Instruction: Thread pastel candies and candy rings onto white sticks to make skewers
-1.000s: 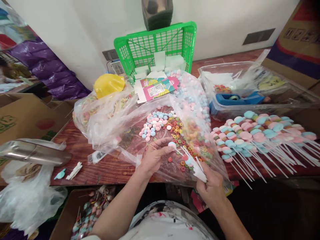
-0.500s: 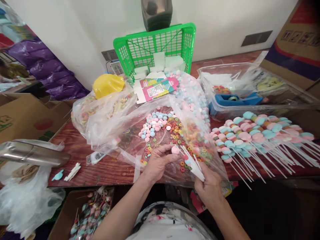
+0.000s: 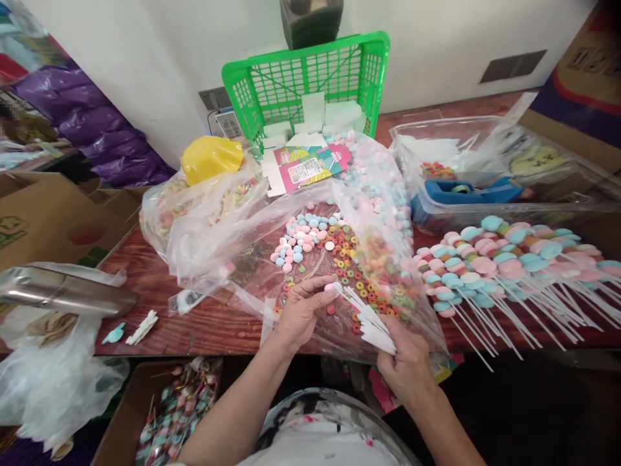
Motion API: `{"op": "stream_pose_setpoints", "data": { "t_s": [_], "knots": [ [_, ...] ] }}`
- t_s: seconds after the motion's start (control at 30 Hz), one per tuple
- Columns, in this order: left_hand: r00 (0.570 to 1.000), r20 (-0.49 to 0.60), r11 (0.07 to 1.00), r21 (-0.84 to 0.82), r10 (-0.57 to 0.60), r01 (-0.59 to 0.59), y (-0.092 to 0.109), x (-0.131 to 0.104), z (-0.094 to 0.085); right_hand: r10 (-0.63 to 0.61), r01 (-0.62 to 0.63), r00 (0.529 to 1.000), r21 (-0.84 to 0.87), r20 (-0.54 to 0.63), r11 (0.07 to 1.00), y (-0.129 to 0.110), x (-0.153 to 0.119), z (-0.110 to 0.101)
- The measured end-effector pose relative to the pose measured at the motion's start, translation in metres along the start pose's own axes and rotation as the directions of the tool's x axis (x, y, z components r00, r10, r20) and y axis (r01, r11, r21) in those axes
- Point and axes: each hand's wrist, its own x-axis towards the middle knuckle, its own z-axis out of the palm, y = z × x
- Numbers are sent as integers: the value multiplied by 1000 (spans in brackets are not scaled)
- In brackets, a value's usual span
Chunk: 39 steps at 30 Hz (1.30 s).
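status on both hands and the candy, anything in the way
Left hand pinches candy. Right hand grips white sticks. Candy at stick tips, contact unclear. No obstruction seen between them.

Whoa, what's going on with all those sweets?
A person's left hand is pinching a small sweet right by the tips of the white sticks bunched in the right hand. Whether a stick goes into that sweet is too small to tell. Just beyond the hands lie loose sweets and colourful rings. Over on the right, a pile of candy sticks rests on the table.
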Motion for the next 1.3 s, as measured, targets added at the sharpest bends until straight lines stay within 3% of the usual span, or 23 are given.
{"op": "stream_pose_setpoints", "data": {
  "t_s": [0.23, 0.53, 0.7, 0.83, 1.3],
  "knots": [
    [996, -85, 999, -36, 20, -23, 3, 5, -5, -32, 34, 998, 35, -55, 999, 1, -1, -2],
    [989, -47, 986, 99, 139, -133, 3, 7, -5, -36, 36, 999, 0, -1, 999, 1, -2, -1],
    [977, -53, 968, 154, 209, -198, 1, 7, -5, 55, -55, 998, 18, 38, 998, -1, -2, 0],
    [960, -80, 951, 183, 268, -250, -2, 8, -4, 45, -45, 999, 21, 6, 999, -4, -2, 1],
    [927, -69, 892, 308, 368, -331, -4, 9, -6, 93, -95, 994, 35, 58, 995, -11, 0, 0]
  ]
}}
